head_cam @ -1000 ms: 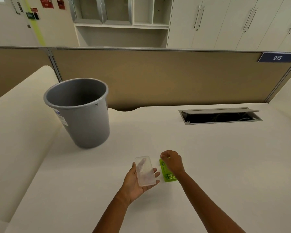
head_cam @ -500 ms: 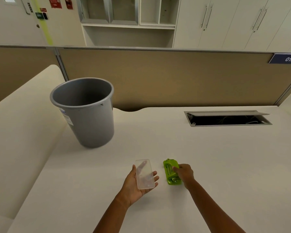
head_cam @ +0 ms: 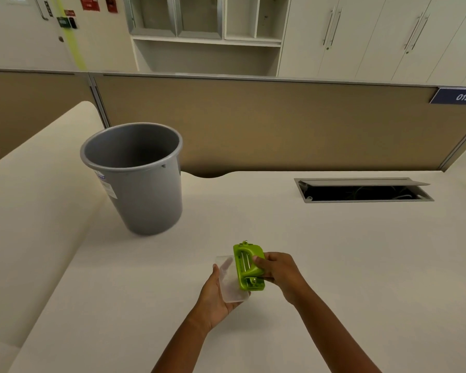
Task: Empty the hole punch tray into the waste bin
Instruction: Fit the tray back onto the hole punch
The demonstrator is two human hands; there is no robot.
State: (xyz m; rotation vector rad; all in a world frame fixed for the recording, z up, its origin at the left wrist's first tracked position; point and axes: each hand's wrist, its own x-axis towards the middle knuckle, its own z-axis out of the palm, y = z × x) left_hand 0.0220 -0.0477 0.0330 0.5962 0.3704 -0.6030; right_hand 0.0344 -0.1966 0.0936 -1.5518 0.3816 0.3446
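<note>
My left hand (head_cam: 214, 294) holds a clear plastic hole punch tray (head_cam: 228, 282) flat in its palm, low over the desk. My right hand (head_cam: 281, 273) grips the green hole punch (head_cam: 248, 266), turned underside up, and holds it against the right edge of the tray, overlapping it. The grey waste bin (head_cam: 143, 181) stands upright on the desk to the far left, about an arm's length from both hands. Its inside is in shadow and I cannot see any contents.
The white desk (head_cam: 347, 265) stretches right and forward. An open cable hatch (head_cam: 363, 191) sits in the desk at the back right. A tan partition (head_cam: 267, 125) with a "015" label closes the back. A second cream desk surface (head_cam: 38, 189) lies left.
My right hand has taken hold of the green hole punch, lifted it off the desk and brought it left against the tray. My left hand still holds the tray.
</note>
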